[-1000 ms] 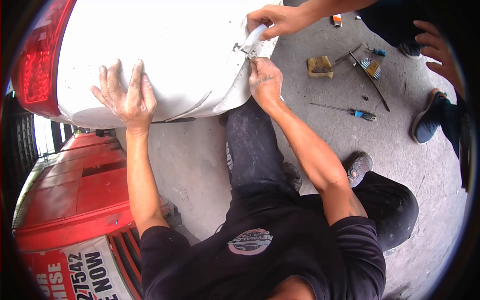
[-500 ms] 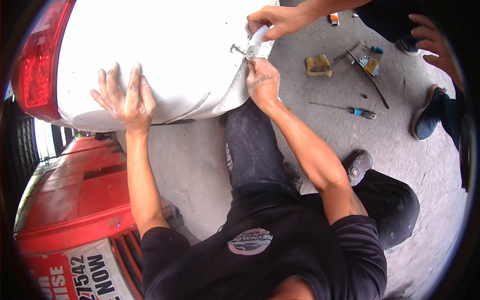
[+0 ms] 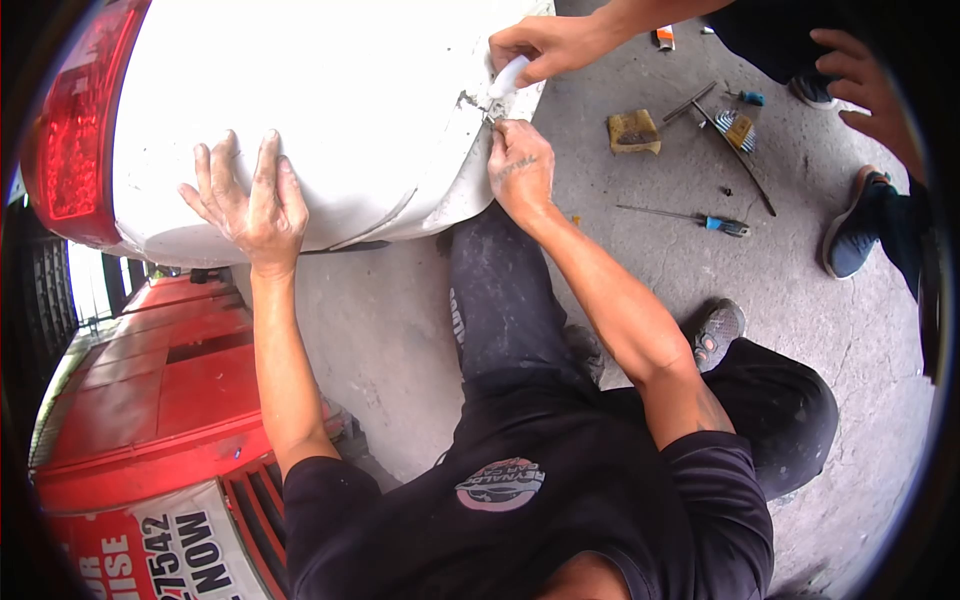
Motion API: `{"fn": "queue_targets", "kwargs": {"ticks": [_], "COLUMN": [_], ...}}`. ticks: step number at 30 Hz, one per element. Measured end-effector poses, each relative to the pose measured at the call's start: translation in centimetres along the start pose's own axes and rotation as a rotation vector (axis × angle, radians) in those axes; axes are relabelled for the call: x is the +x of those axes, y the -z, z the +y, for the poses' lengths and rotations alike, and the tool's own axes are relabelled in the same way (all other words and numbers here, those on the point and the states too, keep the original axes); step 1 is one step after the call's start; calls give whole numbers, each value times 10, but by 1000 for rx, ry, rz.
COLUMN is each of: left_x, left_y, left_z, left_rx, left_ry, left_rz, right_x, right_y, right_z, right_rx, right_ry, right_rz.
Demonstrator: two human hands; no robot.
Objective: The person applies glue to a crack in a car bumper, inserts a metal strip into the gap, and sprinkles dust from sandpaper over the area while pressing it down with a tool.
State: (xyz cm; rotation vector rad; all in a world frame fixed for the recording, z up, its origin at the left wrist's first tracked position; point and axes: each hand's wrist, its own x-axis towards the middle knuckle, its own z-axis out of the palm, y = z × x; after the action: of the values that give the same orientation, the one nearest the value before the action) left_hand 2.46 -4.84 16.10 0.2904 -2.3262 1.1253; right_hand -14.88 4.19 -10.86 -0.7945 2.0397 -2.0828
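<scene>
My left hand (image 3: 255,205) lies spread on the white car bumper (image 3: 320,90), left of the middle, with its fingers pointing away from me. At the bumper's right edge my right hand (image 3: 522,170) is closed in a pinch, fingertips right at a dark, chipped crack (image 3: 470,100). Something small shows at those fingertips, and I cannot tell what it is. Just above the crack, a co-worker's hand (image 3: 550,48) presses a whitish, translucent piece (image 3: 510,77) against the bumper. A curved seam (image 3: 385,217) runs along the bumper's lower part between my hands.
On the concrete floor to the right lie a worn yellow sponge (image 3: 633,132), a blue-handled screwdriver (image 3: 725,225), a T-handle bar (image 3: 735,150) and a hex key set (image 3: 740,130). The co-worker's shoe (image 3: 852,225) stands beyond them. A red tail light (image 3: 85,120) borders the bumper's left end.
My right hand has shifted very slightly down and left at the crack. The co-worker's hand and the whitish piece have also moved slightly; my left hand stays put.
</scene>
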Motion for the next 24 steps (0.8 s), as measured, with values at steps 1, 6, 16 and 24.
{"fn": "queue_targets", "kwargs": {"ticks": [1, 6, 16, 24], "left_x": [0, 1, 1, 0], "left_y": [0, 1, 2, 2], "left_z": [0, 1, 1, 1], "left_rx": [0, 24, 28, 28], "left_ry": [0, -3, -1, -5], "left_rz": [0, -2, -12, -13], "right_x": [0, 0, -1, -1], "right_y": [0, 0, 2, 2], "right_z": [0, 3, 2, 6], "right_rx": [-5, 12, -12, -31], "right_ry": [2, 22, 27, 42], "right_rz": [-4, 5, -11, -8]}}
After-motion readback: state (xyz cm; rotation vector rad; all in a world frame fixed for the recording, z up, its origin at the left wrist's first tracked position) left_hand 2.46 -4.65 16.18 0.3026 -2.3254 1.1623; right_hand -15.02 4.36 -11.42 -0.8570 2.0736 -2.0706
